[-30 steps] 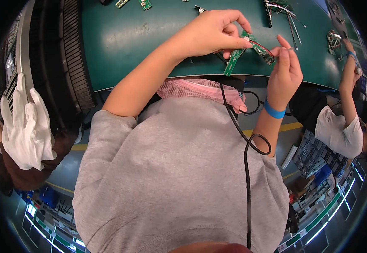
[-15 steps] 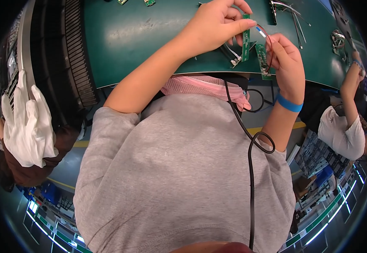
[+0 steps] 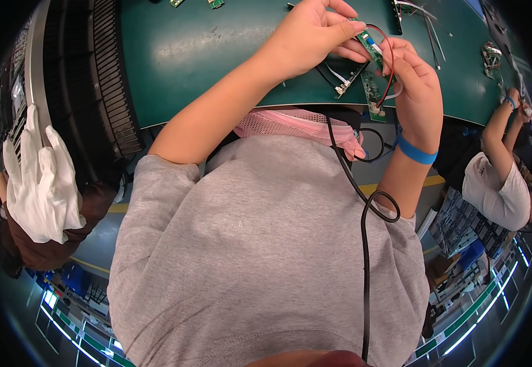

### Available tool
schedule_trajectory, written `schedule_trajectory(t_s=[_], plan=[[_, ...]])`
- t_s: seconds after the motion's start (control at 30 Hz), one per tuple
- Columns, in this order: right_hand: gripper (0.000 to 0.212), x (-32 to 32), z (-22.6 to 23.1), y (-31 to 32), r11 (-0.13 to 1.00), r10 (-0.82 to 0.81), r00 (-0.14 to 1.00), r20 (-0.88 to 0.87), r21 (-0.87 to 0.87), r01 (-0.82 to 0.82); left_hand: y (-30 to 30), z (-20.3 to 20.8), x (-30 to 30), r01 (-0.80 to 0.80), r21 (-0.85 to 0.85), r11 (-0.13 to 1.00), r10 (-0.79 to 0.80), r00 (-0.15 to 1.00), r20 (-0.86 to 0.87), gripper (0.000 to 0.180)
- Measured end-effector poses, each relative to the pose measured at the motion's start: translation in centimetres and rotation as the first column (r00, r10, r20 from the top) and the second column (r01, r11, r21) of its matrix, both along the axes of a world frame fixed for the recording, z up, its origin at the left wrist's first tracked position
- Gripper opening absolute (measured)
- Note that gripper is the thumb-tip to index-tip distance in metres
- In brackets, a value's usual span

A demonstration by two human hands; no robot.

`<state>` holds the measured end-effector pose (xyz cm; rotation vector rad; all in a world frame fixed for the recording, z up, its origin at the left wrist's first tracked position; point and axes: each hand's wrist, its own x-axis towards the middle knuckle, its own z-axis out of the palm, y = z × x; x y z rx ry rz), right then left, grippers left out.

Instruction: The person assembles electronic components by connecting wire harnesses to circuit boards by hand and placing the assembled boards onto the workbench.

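Above the near edge of the table, my left hand (image 3: 322,35) pinches the upper end of a narrow green circuit board (image 3: 372,54), thumb on top. My right hand (image 3: 414,76) is closed at the lower end of that board, its fingertips around a white cable end with a blue tip (image 3: 373,44) that lies against the board. A second green circuit board (image 3: 373,98) hangs below my right fingers. A red wire (image 3: 392,68) loops between the two boards. Whether the cable end sits in a socket cannot be made out.
A dark strip with white wires (image 3: 343,87) lies under my hands on the green table (image 3: 186,67). Loose cables (image 3: 431,33) and a wired bundle (image 3: 491,60) are farther right. Small boards (image 3: 216,3) lie at the far edge. A black cord (image 3: 365,244) hangs down my front.
The held board has tilted from upright to slanting toward my right hand. My right fingers and the white cable end have come up against it. The hanging board has shifted slightly left.
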<state>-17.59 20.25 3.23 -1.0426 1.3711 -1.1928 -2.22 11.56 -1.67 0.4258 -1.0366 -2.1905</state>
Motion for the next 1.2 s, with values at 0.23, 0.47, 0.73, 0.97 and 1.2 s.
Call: schedule_trajectory(t_s=[0.23,0.47,0.73,0.97,1.2], plan=[[0.019,0.2,-0.1,-0.1,0.998,-0.056,0.998,0.020,0.036,0.055,0.1,-0.1,-0.1,0.004,-0.004,1.000,-0.004,0.999,-0.050,0.019],[0.019,0.0,-0.2,-0.1,0.996,-0.069,0.997,-0.046,0.059,0.072,0.2,0.4,0.0,0.013,-0.021,1.000,-0.014,1.000,-0.026,0.020],[0.018,0.4,0.1,-0.2,0.996,-0.087,0.995,0.057,0.024,0.086,0.4,0.6,0.0,-0.014,-0.030,0.999,0.014,1.000,-0.016,0.020],[0.017,0.6,0.0,-0.1,0.994,-0.108,0.989,0.097,0.025,0.106,0.5,0.8,0.0,-0.030,-0.029,0.999,0.030,0.999,0.015,0.020],[0.016,0.7,0.0,-0.1,0.991,-0.131,0.986,0.106,0.029,0.129,0.5,0.9,0.0,-0.037,-0.032,0.999,0.038,0.999,0.029,0.020]])
